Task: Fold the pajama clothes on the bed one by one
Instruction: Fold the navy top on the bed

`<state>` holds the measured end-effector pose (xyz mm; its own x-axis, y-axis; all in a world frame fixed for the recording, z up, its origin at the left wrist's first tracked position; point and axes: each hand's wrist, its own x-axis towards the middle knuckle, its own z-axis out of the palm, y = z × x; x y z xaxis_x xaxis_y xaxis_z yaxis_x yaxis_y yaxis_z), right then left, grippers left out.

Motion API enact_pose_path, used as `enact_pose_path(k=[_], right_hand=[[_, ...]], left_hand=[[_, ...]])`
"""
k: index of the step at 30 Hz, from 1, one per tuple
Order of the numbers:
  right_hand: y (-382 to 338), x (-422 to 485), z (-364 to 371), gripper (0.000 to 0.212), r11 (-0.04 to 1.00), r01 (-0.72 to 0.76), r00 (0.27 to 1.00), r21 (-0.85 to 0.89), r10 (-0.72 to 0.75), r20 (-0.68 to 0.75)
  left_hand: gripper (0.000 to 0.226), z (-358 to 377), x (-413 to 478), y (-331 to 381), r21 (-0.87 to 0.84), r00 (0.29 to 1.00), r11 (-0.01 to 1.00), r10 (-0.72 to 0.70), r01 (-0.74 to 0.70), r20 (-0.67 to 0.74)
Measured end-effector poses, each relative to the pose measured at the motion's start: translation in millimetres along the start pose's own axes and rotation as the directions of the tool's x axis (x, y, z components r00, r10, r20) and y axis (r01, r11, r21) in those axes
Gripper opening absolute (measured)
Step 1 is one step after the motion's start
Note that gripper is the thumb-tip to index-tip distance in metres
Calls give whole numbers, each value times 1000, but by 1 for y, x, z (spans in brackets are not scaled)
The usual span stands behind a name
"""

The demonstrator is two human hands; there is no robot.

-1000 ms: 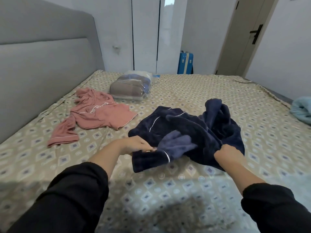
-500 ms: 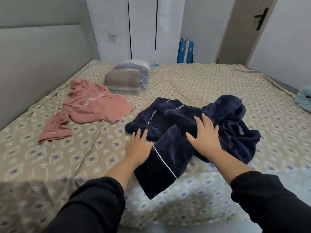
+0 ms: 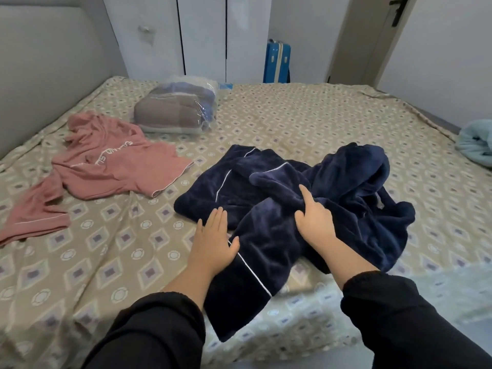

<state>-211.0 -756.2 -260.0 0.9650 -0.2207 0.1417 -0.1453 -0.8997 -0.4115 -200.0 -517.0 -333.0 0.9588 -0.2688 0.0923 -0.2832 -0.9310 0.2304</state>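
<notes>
A dark navy fleece pajama garment with white piping lies crumpled in the middle of the bed. One piped strip of it runs toward me and hangs over the near edge. My left hand lies flat, fingers together, on the left edge of that strip. Just right of it, my right hand has its thumb apart and its fingers curled into a fold of the navy fabric. A pink pajama top and pants lie spread out to the left, untouched.
A clear plastic bag of folded bedding sits at the back left near the grey headboard. A light blue cloth lies at the right edge. A blue suitcase stands beyond the bed, by white wardrobe doors and a room door.
Both hands let go of the bunched navy piece and laid it out toward me. Since half a second ago the right hand's fingers have closed into a fold; the left hand stays flat.
</notes>
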Motion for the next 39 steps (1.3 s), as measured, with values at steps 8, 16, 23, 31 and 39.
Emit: enact_pose_path(k=[8,16,23,31,39], right_hand=[[56,-34,-68,37,951,32,947,-307,69,313],[46,-67,-126,31,751,276,494,-600,425,758],[17,-54,-114,29,989,147,984,-16,-144,104],[-47,-37,-59,50,933,314,902,178,-351,251],[-44,59,-116,23,943,-109,987,314,139,-76]], left_hand=[[71,-5,-1,2,-52,999,998,-39,38,-14],[49,-16,-19,11,-212,994,977,-16,-9,-112],[14,-53,-25,42,-550,1000,835,-25,17,-8],[14,-134,-5,65,-626,970,746,123,-229,-209],[38,-99,36,5,-494,933,870,-187,11,-307]])
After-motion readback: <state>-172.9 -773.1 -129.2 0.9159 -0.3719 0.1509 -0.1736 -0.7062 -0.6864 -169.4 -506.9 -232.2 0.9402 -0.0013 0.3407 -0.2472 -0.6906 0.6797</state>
